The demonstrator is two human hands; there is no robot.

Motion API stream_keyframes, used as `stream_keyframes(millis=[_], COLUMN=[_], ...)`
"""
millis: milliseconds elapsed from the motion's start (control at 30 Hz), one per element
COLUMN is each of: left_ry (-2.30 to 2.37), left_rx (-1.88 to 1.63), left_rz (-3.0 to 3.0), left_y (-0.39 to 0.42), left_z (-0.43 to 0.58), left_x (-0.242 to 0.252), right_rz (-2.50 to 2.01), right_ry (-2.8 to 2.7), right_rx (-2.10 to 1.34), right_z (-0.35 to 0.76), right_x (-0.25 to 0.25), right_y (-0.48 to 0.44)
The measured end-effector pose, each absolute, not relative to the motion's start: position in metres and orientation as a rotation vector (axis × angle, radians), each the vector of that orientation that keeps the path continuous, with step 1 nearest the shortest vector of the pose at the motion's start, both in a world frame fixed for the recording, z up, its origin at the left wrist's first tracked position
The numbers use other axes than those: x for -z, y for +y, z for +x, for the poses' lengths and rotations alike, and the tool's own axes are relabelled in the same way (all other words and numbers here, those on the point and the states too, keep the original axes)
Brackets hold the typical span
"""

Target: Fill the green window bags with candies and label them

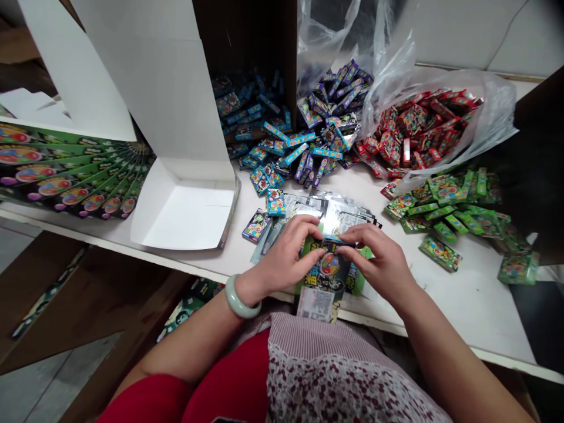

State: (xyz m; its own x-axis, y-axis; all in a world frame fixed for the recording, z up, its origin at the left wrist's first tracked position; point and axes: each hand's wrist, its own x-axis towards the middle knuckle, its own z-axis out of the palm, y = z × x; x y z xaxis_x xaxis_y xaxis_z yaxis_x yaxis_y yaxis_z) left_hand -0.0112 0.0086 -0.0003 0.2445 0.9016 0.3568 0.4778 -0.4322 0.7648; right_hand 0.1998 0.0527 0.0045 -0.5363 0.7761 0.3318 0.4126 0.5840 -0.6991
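Black printed pouch (330,267), lower centre of the frame, is pinched near its top edge by the thumbs and fingers of the left hand (291,249) and right hand (379,254). Blue shows between the fingertips, perhaps a small box at the mouth, so this pouch seems unfinished; its contents cannot be told. Green-and-black packs (66,191) fanned at far left are probably done. Apparently left: flat pouches (348,216) beyond the hands, plus loose blue boxes (294,154), purple boxes (348,89), red boxes (414,120) and green boxes (445,189), upper centre to right.

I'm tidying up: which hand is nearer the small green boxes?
Right. The right hand is left of the small green boxes, at the black packet; the left hand is farther left.
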Motion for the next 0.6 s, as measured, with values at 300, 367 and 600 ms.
stream_keyframes(millis=[300,367,600], left_ry=[1.285,1.235,1.176], left_rx=[-0.991,-1.013,-1.100], left_rz=[2.077,1.946,1.573], left_y=[0.015,0.017,0.023], left_z=[-0.032,-0.032,-0.032], left_x=[-0.013,-0.011,0.001], right_rz=[-0.893,-0.893,-0.894], right_ry=[-2.213,-2.222,-2.238], right_rx=[-0.748,-0.743,-0.737], right_z=[0.194,0.194,0.195], right_x=[-0.005,-0.006,-0.009], right_y=[0.054,0.053,0.052])
